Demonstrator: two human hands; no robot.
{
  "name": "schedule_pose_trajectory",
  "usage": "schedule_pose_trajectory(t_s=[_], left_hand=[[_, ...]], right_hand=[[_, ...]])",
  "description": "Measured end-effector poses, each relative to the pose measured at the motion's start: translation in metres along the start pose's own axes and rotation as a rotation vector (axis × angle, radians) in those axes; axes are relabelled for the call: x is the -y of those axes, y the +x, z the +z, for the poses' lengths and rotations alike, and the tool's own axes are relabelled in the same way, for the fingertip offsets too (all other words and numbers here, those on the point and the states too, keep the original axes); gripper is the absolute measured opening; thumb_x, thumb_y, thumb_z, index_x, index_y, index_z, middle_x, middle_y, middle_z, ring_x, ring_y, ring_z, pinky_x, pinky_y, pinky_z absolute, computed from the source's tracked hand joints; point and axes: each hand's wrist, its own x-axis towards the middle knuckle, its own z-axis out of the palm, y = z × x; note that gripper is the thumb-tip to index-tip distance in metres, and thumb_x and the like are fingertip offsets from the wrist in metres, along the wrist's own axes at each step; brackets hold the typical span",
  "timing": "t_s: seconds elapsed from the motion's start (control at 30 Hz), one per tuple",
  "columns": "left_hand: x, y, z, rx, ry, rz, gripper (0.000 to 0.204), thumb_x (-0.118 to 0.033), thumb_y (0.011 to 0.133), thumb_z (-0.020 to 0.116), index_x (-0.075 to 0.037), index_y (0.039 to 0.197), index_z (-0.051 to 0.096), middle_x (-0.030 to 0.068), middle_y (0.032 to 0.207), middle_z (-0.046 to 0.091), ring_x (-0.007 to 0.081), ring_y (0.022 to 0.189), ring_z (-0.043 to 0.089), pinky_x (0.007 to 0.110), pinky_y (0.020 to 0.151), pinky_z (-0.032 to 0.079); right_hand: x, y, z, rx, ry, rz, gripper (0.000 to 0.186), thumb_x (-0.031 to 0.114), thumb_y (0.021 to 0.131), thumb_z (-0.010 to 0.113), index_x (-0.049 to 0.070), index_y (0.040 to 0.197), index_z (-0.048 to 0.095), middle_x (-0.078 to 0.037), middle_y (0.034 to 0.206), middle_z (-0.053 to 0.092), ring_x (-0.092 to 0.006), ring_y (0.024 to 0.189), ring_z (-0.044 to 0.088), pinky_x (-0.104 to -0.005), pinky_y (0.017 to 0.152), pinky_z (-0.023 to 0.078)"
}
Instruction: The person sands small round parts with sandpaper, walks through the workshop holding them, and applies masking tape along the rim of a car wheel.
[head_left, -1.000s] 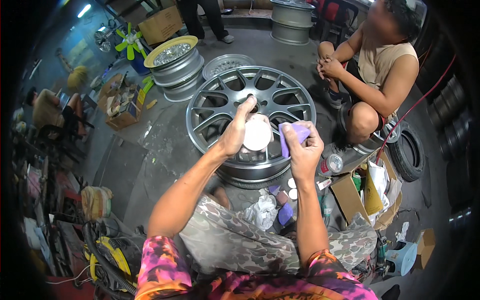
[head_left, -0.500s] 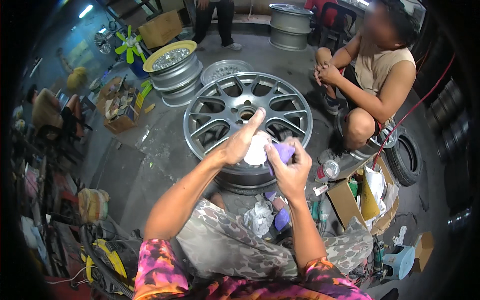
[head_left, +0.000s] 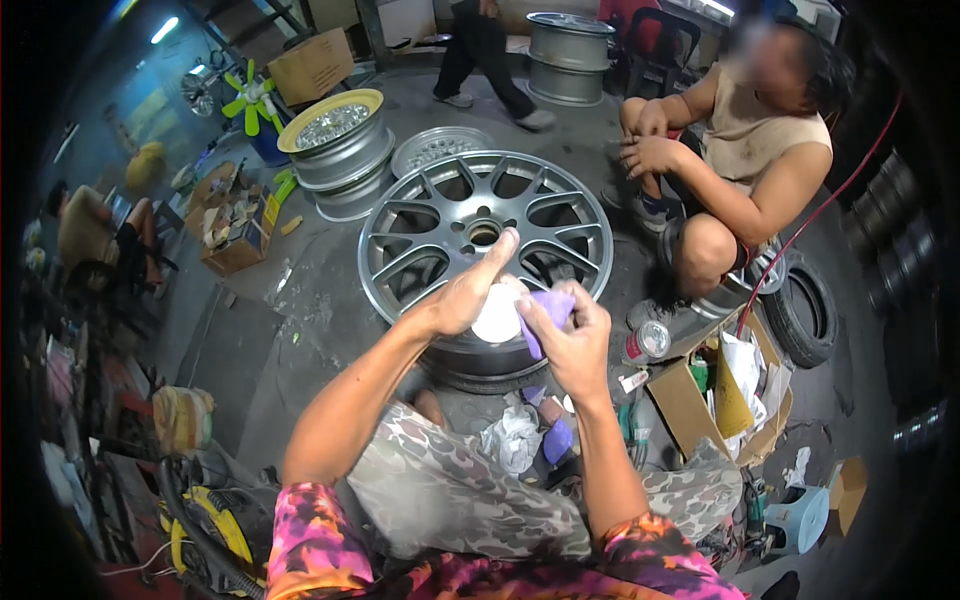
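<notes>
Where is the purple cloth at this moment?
In the head view, the purple cloth is pinched in the right hand, pressed against the white round object held by the left hand, just above the grey alloy wheel.

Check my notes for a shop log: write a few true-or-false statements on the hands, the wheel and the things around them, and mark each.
1. The left hand holds a white round thing. True.
2. The right hand holds a yellow cloth. False: the cloth is purple.
3. The grey wheel stands upright against a wall. False: it lies flat on the floor, face up.
4. A second person crouches beside the wheel. True.
5. A cardboard box lies open right of the wheel. True.
6. Both hands rest on the floor. False: they are raised above the wheel's near edge.
</notes>
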Motion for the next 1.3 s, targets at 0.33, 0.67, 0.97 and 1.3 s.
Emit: schedule_pose_trajectory(t_s=[0.33,0.67,0.97,1.3], left_hand=[[-0.015,0.003,0.003,-0.031,0.077,0.002,0.091,-0.077,0.094,0.022,0.001,0.092,0.069,0.0063,0.073,0.063,0.0127,0.062,0.061,0.025,0.058,0.050],[-0.014,0.003,0.001,-0.117,-0.036,0.063,0.093,-0.075,0.096,0.014,-0.001,0.080,0.067,0.0054,0.066,0.062,0.0118,0.061,0.059,0.025,0.061,0.048],[-0.009,-0.004,0.017,-0.182,0.002,0.329,0.039,-0.041,0.107,0.039,-0.006,0.101,0.056,-0.0006,0.074,0.057,0.0027,0.054,0.049,0.017,0.044,0.038],[-0.012,-0.010,0.002,0.032,-0.211,0.078,0.017,-0.022,0.100,0.058,-0.010,0.104,0.047,0.0049,0.088,0.060,0.0141,0.056,0.061,0.023,0.042,0.043]], right_hand=[[-0.002,0.003,-0.003,-0.028,-0.086,-0.033,0.022,0.013,0.085,0.078,0.004,0.078,0.059,0.005,0.069,0.054,-0.0008,0.061,0.043,-0.0199,0.051,0.033],[-0.026,-0.032,-0.019,-0.084,0.039,0.133,0.021,0.007,0.087,0.075,0.005,0.077,0.057,0.004,0.071,0.055,-0.0015,0.066,0.048,-0.0194,0.056,0.038],[-0.006,-0.018,0.016,-0.049,0.385,0.162,0.010,0.006,0.093,0.067,-0.001,0.099,0.064,-0.007,0.090,0.065,-0.0142,0.080,0.067,-0.0265,0.074,0.061],[-0.001,0.019,-0.016,0.220,0.077,0.046,0.012,0.010,0.089,0.074,0.001,0.088,0.065,0.000,0.080,0.065,-0.0032,0.071,0.055,-0.0206,0.064,0.045]])
